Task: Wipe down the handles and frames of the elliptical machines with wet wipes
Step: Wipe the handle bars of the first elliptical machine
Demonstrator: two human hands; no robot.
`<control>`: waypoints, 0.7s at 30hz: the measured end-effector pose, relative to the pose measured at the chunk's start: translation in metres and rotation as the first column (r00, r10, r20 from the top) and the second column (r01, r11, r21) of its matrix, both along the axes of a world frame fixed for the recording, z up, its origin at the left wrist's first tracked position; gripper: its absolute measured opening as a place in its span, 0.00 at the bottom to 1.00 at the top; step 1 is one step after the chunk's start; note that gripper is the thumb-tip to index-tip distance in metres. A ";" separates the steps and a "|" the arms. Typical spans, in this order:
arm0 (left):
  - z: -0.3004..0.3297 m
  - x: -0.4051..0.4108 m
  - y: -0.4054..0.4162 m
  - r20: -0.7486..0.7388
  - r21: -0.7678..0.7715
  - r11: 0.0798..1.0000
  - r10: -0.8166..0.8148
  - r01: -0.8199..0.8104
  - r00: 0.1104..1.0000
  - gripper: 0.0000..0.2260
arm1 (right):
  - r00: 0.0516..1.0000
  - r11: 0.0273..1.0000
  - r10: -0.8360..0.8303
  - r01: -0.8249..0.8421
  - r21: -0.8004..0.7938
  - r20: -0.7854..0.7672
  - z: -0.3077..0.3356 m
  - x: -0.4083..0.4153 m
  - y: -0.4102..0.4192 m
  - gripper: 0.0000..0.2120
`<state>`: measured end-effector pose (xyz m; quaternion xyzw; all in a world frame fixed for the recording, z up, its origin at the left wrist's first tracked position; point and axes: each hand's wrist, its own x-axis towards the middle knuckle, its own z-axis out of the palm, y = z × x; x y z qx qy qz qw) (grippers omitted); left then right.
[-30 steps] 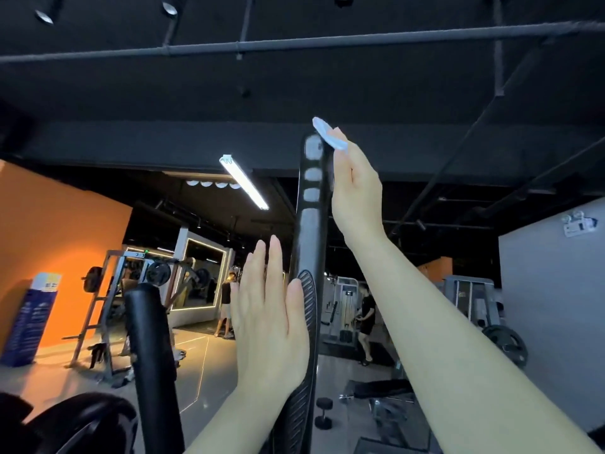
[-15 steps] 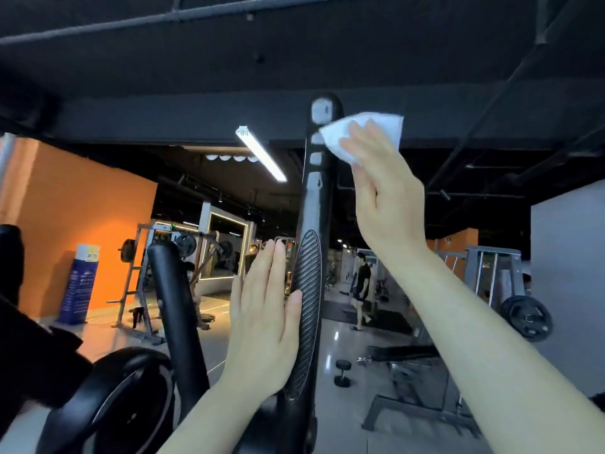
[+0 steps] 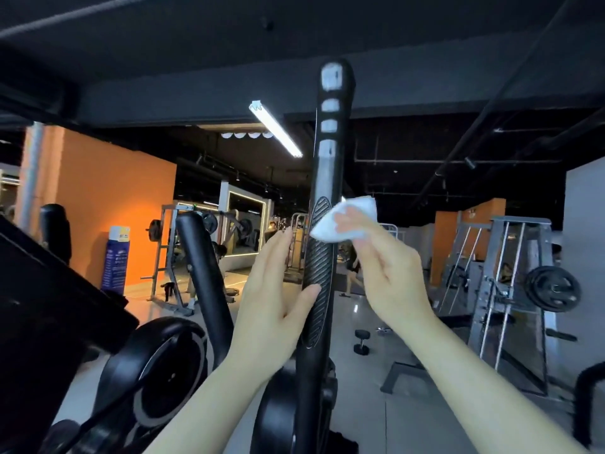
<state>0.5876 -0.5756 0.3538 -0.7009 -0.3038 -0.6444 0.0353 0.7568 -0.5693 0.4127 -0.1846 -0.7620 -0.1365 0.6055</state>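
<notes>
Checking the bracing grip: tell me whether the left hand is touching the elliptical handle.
Touching. The head view shows the left hand open against the elliptical handle, with its thumb lying on the ribbed grip panel.

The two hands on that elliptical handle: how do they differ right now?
The right hand pinches a white wet wipe against the handle; the left hand holds nothing. The left hand lies flat with straight fingers, while the right hand's fingers curl. The right hand sits higher. Both touch the same black handle.
</notes>
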 end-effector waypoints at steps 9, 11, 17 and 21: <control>0.003 0.007 0.002 0.150 -0.102 0.989 -0.090 0.106 0.985 0.38 | 0.986 0.998 0.064 -0.068 -0.016 -0.155 0.085 -0.027 0.032 0.18; 0.000 0.006 0.005 0.136 -0.102 0.990 -0.086 0.101 0.987 0.36 | 0.978 0.993 0.101 -0.109 -0.037 -0.182 0.046 -0.033 0.040 0.19; -0.018 0.003 0.016 0.052 -0.072 0.995 -0.062 0.066 0.997 0.31 | 0.973 0.986 0.162 -0.164 -0.003 -0.165 -0.073 -0.029 0.043 0.21; -0.028 -0.002 0.012 0.037 -0.115 0.992 -0.054 0.058 0.998 0.30 | 0.989 0.991 0.129 -0.130 -0.013 -0.069 -0.122 -0.015 0.038 0.21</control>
